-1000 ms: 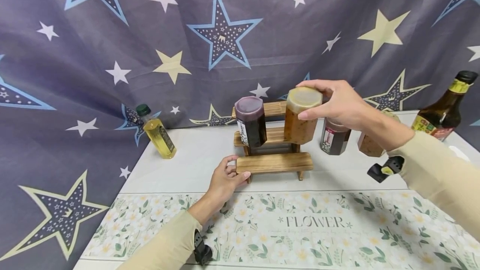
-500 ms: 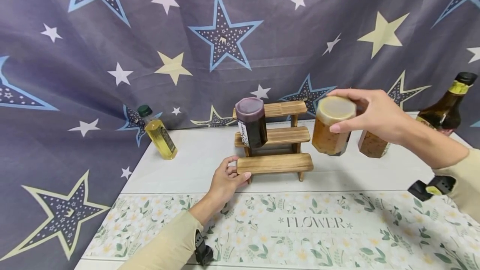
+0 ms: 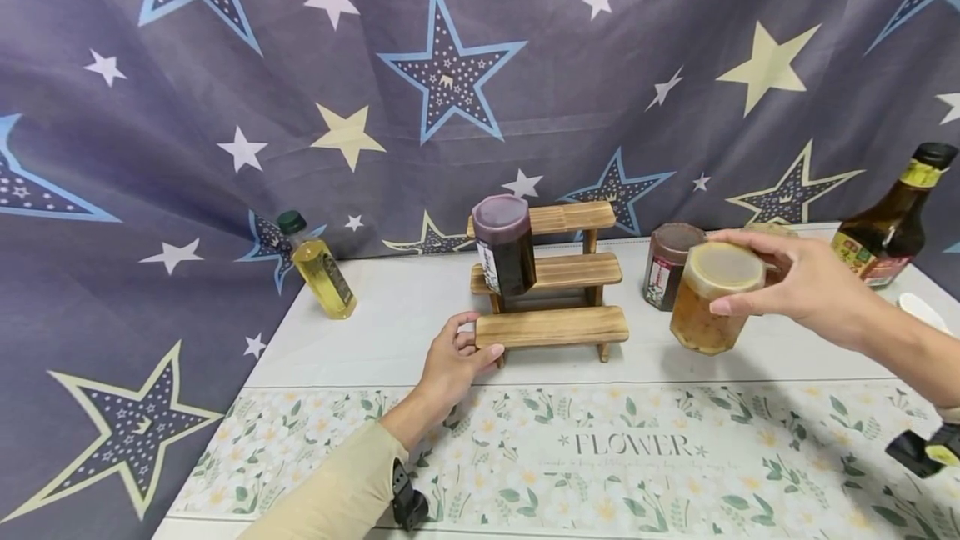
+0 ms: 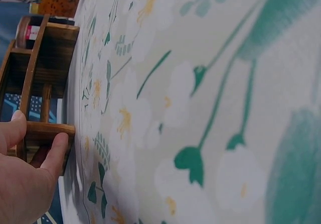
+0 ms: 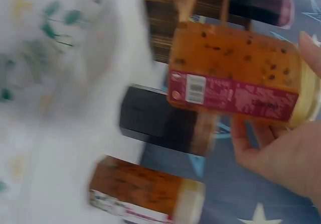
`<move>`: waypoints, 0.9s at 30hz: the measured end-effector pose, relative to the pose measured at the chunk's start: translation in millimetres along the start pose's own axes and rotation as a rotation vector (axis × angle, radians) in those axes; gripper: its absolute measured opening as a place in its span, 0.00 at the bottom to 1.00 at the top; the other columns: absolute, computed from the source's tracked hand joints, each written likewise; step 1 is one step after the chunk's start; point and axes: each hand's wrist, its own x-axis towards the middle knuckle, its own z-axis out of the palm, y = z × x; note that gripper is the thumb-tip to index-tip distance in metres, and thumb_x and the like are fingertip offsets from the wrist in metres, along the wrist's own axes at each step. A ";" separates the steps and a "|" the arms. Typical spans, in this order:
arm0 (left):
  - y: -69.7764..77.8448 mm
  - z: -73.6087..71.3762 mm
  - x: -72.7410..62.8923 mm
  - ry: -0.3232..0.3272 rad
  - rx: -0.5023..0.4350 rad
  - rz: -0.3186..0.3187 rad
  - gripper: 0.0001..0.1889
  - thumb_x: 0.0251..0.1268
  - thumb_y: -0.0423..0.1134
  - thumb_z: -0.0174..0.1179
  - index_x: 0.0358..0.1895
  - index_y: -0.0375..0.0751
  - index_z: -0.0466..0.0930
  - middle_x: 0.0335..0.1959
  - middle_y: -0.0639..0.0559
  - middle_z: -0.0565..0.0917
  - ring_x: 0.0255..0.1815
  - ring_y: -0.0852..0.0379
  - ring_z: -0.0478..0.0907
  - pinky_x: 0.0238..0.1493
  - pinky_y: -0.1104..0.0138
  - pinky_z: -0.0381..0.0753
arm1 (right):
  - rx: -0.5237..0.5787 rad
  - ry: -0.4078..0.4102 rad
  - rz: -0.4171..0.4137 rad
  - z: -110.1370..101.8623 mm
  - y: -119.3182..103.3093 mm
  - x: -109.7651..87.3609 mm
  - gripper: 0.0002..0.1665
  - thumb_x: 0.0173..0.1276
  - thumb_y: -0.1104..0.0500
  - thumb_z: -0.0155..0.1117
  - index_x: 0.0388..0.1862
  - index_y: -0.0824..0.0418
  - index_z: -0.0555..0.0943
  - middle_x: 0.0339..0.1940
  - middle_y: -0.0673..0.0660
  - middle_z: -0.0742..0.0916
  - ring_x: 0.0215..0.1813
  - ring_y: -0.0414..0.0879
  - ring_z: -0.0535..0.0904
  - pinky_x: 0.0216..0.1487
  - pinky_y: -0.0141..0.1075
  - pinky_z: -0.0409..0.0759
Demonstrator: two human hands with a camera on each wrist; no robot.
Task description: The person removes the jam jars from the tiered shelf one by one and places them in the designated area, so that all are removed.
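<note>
A three-step wooden display rack [image 3: 551,327] stands on the table. My left hand [image 3: 450,363] grips the left end of its lowest step, as the left wrist view also shows at the step's end [image 4: 50,129]. My right hand [image 3: 817,286] holds a jar of orange jam with dark specks [image 3: 708,319] by its pale lid, off the table and right of the rack. The jar's dark red label [image 5: 233,94] faces the right wrist camera. A dark jam jar with a purplish lid [image 3: 506,250] sits at the left of the middle step.
Another dark jar [image 3: 663,269] stands right of the rack. A second orange jar [image 5: 138,186] is mostly hidden behind my right hand in the head view. A brown sauce bottle [image 3: 885,223] is at the far right, a yellow oil bottle [image 3: 322,273] at the left. Behind hangs a star-patterned curtain [image 3: 442,82].
My right hand has carried the orange jam jar from over the rack's right side to the right, then lower and nearer. My left hand has stayed on the rack.
</note>
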 end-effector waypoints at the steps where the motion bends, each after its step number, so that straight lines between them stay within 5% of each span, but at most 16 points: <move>1: 0.2 -0.1 0.2 0.002 -0.001 0.001 0.34 0.61 0.30 0.64 0.69 0.39 0.60 0.48 0.38 0.79 0.42 0.53 0.81 0.49 0.61 0.86 | -0.005 0.011 0.007 2.4 3.7 -1.8 0.43 0.52 0.57 0.79 0.67 0.52 0.72 0.48 0.48 0.81 0.43 0.35 0.81 0.35 0.29 0.83; 10: -1.3 -0.7 0.8 -0.003 -0.011 0.006 0.34 0.61 0.29 0.64 0.69 0.39 0.60 0.48 0.37 0.79 0.42 0.53 0.81 0.49 0.60 0.86 | 0.003 0.039 0.095 22.9 35.5 -11.7 0.45 0.52 0.54 0.79 0.69 0.56 0.70 0.46 0.45 0.82 0.41 0.32 0.79 0.35 0.27 0.82; 18: -4.3 -1.0 1.4 -0.003 0.003 0.012 0.33 0.61 0.31 0.65 0.69 0.40 0.61 0.48 0.38 0.80 0.42 0.53 0.81 0.48 0.61 0.86 | 0.002 0.003 0.121 30.9 48.2 -11.2 0.48 0.54 0.50 0.77 0.72 0.56 0.66 0.56 0.65 0.79 0.43 0.30 0.77 0.36 0.28 0.81; 27: -3.5 -1.8 0.9 0.004 0.008 0.019 0.34 0.61 0.31 0.66 0.69 0.40 0.61 0.47 0.39 0.80 0.41 0.53 0.81 0.47 0.61 0.86 | -0.003 -0.038 0.146 31.5 49.4 -8.5 0.51 0.55 0.47 0.76 0.73 0.56 0.64 0.59 0.66 0.78 0.43 0.27 0.75 0.38 0.32 0.82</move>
